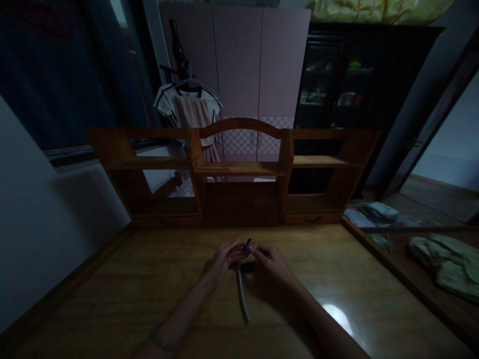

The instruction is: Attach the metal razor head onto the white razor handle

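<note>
Near the middle of the wooden desk, my two hands meet around a small shiny piece with a dark head and a pale, metallic-looking stem. My right hand is closed, pinching the stem end. My left hand has its fingers bent around the dark head's side, with the fingertips against it. Its exact kind is too small and dim to tell. Just below the hands is a black object, partly covered. A grey cable-like strip runs from beneath my left fingers toward me.
A wooden shelf unit stands along the desk's far edge. Clothes on a hanger and a pink wardrobe are behind it. At right lie papers and a pale cloth item. A wall borders the left side.
</note>
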Demonstrator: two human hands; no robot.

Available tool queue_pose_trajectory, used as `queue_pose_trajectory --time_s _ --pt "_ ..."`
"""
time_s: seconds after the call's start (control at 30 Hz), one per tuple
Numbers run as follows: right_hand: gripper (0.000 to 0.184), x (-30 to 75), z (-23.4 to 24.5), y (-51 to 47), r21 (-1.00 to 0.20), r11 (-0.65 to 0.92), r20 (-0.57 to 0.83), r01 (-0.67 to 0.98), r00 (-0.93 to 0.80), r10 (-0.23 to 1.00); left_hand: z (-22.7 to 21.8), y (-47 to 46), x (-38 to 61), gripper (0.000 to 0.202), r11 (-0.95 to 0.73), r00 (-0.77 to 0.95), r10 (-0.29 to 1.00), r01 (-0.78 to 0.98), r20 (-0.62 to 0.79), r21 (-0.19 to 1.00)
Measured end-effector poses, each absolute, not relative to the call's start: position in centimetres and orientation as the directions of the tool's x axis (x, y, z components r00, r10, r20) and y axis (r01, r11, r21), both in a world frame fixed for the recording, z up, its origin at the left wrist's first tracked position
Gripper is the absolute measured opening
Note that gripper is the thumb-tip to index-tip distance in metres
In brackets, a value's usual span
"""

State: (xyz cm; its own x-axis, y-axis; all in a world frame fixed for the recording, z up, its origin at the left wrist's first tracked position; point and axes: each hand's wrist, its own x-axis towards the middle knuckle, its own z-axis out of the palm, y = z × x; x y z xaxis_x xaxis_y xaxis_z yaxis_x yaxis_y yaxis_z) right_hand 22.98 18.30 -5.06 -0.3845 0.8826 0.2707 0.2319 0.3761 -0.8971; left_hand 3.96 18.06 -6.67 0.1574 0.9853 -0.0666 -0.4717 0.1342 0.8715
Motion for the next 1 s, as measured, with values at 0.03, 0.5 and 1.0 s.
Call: queue_pose_trajectory --time_s 0.03,0.5,1.0 --pt "0.043 23.0 -5.2 18.4 -0.898 0.371 0.268 0.236 -0.376 0.887 -6.7 18.0 4.1 0.036 0.109 0.159 0.986 -0.447 -0.041 0.888" --pt "0.046 23.6 -4.8 18.9 -0.920 0.338 0.251 0.199 -0.362 0.898 -7.1 18.4 4.4 0.046 0.046 0.074 0.997 -0.278 -0.026 0.960" --pt "0.054 26.3 -6.4 21.6 -0.973 0.226 0.228 0.034 0.065 0.972 -4.5 14.6 5.8 0.005 -0.410 0.365 0.912 0.802 0.188 0.434"
